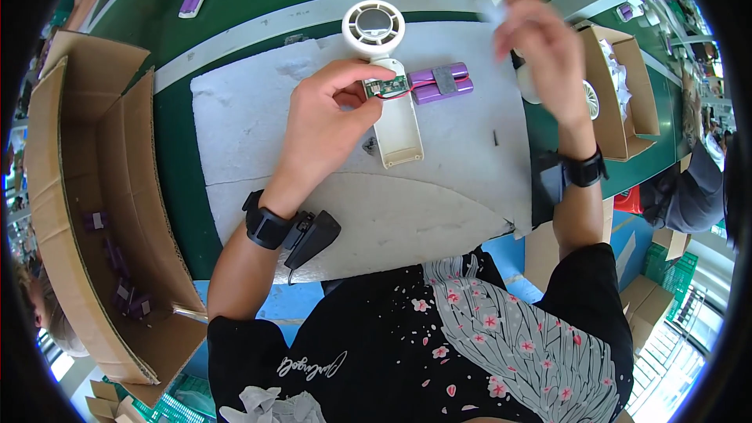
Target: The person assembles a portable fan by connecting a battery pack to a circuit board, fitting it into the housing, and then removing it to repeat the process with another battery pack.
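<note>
While L fingers (pixel 354 72) grasp grn PCB (pixel 394 86) over wht fan (pixel 399 129), R fingers (pixel 523 19): can't tell.

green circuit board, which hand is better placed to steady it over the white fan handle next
Probably the left hand: its fingers grip the green circuit board at the white fan handle. The right hand is blurred and well off to the right.

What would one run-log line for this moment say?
left hand: touching circuit board; battery pack: right of fan; right hand: raised, blurred
</note>
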`<move>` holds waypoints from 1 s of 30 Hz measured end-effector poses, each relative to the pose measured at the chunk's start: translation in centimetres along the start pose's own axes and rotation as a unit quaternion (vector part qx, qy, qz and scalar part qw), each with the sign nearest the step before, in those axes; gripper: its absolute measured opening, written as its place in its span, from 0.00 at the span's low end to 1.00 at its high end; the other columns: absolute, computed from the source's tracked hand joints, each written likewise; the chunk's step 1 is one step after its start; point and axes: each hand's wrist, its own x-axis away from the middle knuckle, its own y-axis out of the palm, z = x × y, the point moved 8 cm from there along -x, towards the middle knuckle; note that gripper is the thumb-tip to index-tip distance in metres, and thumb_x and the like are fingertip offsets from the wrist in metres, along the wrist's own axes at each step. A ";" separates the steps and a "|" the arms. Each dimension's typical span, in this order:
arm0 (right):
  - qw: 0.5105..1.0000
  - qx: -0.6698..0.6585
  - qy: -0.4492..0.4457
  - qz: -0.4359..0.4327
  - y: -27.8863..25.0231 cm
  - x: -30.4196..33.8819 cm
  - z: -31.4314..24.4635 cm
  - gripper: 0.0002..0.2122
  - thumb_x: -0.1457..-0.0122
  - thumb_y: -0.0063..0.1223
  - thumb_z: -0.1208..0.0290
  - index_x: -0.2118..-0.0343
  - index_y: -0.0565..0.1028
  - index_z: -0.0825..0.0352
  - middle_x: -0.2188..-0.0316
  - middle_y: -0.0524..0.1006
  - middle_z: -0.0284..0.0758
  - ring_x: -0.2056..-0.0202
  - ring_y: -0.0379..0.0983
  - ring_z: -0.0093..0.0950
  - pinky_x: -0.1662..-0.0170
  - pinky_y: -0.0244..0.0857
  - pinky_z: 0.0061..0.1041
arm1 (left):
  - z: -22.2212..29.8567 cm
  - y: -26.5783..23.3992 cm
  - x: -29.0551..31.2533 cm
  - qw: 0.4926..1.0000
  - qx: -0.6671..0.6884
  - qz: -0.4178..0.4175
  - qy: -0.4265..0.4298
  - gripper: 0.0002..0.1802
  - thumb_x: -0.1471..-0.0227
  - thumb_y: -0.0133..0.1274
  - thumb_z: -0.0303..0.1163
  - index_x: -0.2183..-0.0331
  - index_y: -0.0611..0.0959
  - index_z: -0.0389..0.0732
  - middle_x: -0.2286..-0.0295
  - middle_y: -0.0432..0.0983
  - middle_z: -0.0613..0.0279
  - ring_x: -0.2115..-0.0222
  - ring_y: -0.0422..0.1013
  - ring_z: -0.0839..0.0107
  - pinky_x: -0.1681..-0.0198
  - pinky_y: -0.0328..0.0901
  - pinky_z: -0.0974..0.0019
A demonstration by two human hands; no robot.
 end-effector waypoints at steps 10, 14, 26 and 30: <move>0.964 0.213 -0.118 -0.104 7.0 1.0 -1.3 0.17 0.50 0.62 0.76 0.56 0.74 0.69 0.57 0.75 0.39 0.58 0.72 0.26 0.57 0.67 0.24 | 0.2 -0.2 0.1 1.000 -0.011 0.005 0.007 0.18 0.58 0.54 0.17 0.62 0.84 0.40 0.65 0.78 0.62 0.70 0.73 0.76 0.65 0.69 0.74; 0.947 0.248 -0.142 -0.149 7.9 1.4 -0.3 0.20 0.57 0.66 0.78 0.57 0.77 0.68 0.60 0.76 0.38 0.62 0.74 0.26 0.56 0.67 0.22 | 0.3 -0.2 -0.1 0.999 -0.026 0.005 0.019 0.18 0.58 0.54 0.17 0.62 0.85 0.40 0.65 0.78 0.61 0.70 0.74 0.75 0.65 0.69 0.73; 0.886 -0.144 0.269 -0.350 9.1 3.6 2.8 0.19 0.44 0.55 0.76 0.49 0.70 0.72 0.64 0.78 0.38 0.69 0.75 0.25 0.65 0.70 0.22 | 0.8 -0.7 -0.3 0.995 -0.087 -0.010 0.042 0.18 0.58 0.59 0.20 0.60 0.85 0.42 0.62 0.79 0.57 0.70 0.75 0.74 0.66 0.70 0.74; 0.833 -0.297 0.311 -0.348 9.9 4.4 0.7 0.30 0.45 0.52 0.79 0.38 0.56 0.68 0.60 0.74 0.41 0.67 0.77 0.29 0.61 0.71 0.25 | 1.5 -0.6 -0.2 0.990 -0.123 -0.010 0.065 0.18 0.58 0.62 0.23 0.60 0.85 0.42 0.63 0.79 0.57 0.73 0.75 0.74 0.68 0.71 0.73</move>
